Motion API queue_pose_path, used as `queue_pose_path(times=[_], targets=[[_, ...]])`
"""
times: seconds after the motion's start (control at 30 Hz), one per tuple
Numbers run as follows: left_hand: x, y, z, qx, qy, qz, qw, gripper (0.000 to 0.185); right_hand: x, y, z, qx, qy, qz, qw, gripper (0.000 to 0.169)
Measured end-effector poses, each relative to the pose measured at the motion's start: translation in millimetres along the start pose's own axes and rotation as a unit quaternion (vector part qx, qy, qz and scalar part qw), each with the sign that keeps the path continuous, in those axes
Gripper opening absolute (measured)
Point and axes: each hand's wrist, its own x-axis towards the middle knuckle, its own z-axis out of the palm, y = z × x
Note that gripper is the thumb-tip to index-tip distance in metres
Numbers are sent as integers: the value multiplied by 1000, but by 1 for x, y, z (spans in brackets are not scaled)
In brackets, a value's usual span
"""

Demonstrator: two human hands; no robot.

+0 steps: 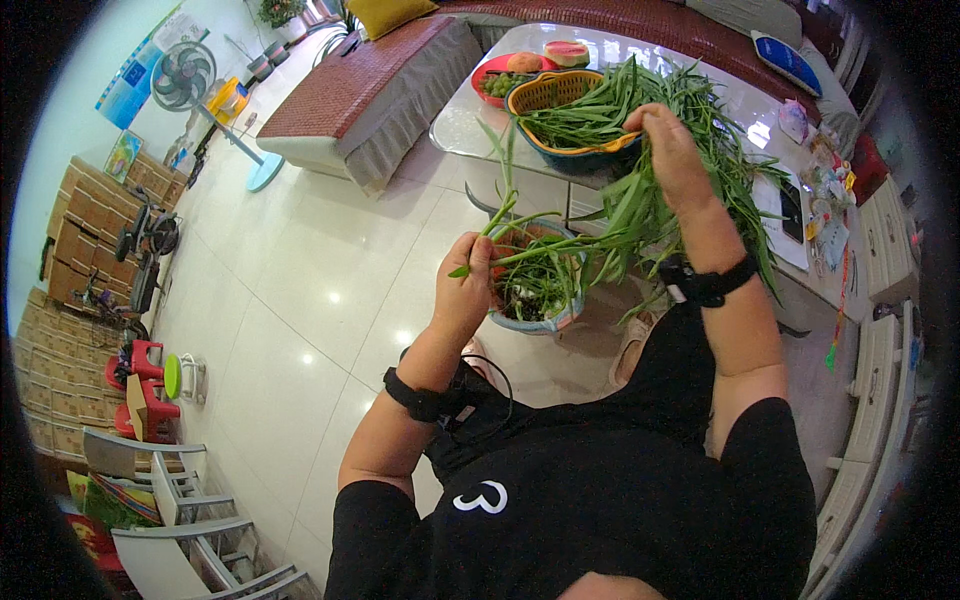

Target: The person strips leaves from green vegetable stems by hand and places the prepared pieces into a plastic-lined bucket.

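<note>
My left hand (466,281) grips the green stems (517,251) of leafy greens that look like water spinach, in front of my body. Just beneath, a bin (536,328) on the floor holds stems and leaf scraps. My right hand (669,154) is raised at the near right rim of a yellow basket (555,88) nested in a dark blue basin (589,159). Its fingers are bent together, and whether they pinch a leaf is hidden. Picked leaves (577,127) lie in the basket. A large heap of greens (712,142) spreads beside it and hangs over the table's edge.
The white glossy table (469,124) also bears a red plate (484,69) with grapes, a cut watermelon (566,52) and a phone (791,202). A mat-covered sofa (360,90) stands behind left. A standing fan (184,75), cartons (56,367) and chairs (161,562) line the left.
</note>
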Motion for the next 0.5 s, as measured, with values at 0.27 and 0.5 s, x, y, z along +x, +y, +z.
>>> queue_pose_path(times=[0.27,0.5], targets=[[-3,2,-4,-23,1,1,1000,26,-56,-42,45,-235,-311,-74,918,15],[0,0,-5,-14,26,4,1000,24,-71,-29,59,-242,-366,-81,895,21]])
